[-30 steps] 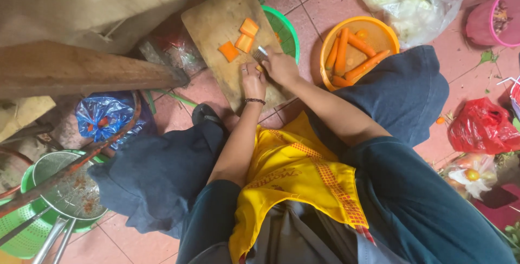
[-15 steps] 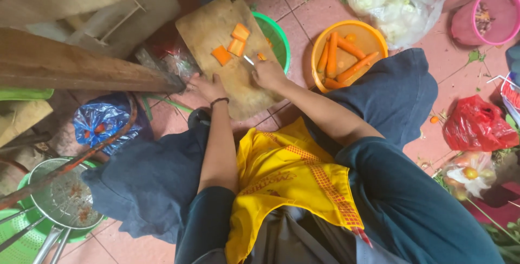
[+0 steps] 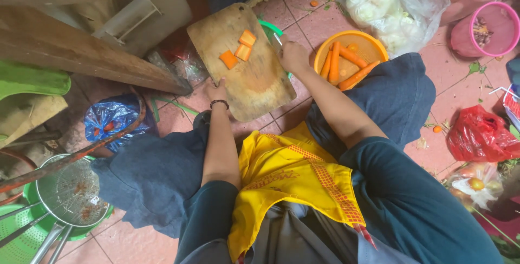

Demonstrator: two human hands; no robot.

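Observation:
A wooden cutting board (image 3: 254,79) lies on the tiled floor in front of my knees, with three orange carrot pieces (image 3: 238,52) near its far end. My left hand (image 3: 216,90), a dark band at its wrist, grips the board's left edge. At the board's right edge my right hand (image 3: 293,57) is closed around a knife (image 3: 277,40) whose blade points away from me. An orange bowl (image 3: 374,47) just right of that hand holds several peeled carrots (image 3: 344,63).
A green basket (image 3: 269,27) peeks from under the board. Wooden planks (image 3: 81,52) and a blue plastic bag (image 3: 111,120) lie left; a metal strainer (image 3: 70,193) sits bottom left. A clear bag of vegetables (image 3: 390,4), a pink bucket (image 3: 485,28) and a red bag (image 3: 479,134) are right.
My left hand slid from the middle of the board to its left edge. My right hand with the knife shifted to the board's right side, toward the orange bowl.

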